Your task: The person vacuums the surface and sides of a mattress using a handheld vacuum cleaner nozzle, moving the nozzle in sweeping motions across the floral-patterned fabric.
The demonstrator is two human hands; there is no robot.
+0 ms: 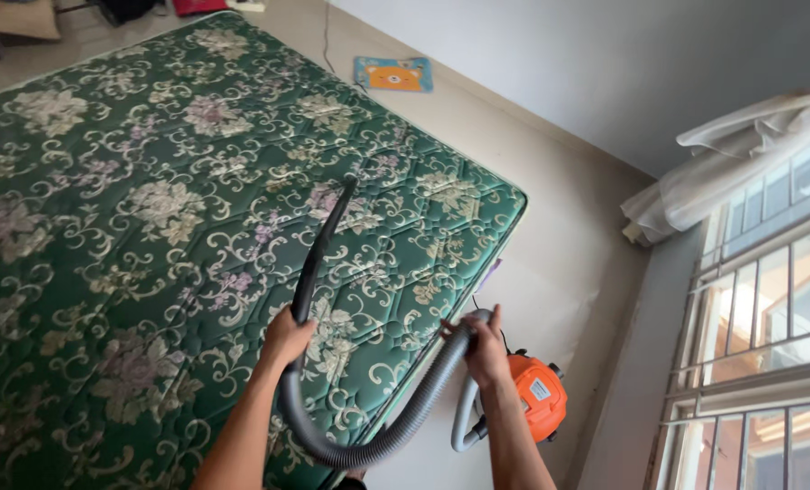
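white label (538, 389) on orange vacuum (541, 404)

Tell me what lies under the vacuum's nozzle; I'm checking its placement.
The green floral quilted mattress lies under the dark curved vacuum nozzle; the nozzle tip hides the contact spot.

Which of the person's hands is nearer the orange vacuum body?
Right. The right hand grips the grey hose just beside and above the orange vacuum body; the left hand holds the black tube farther off, over the mattress.
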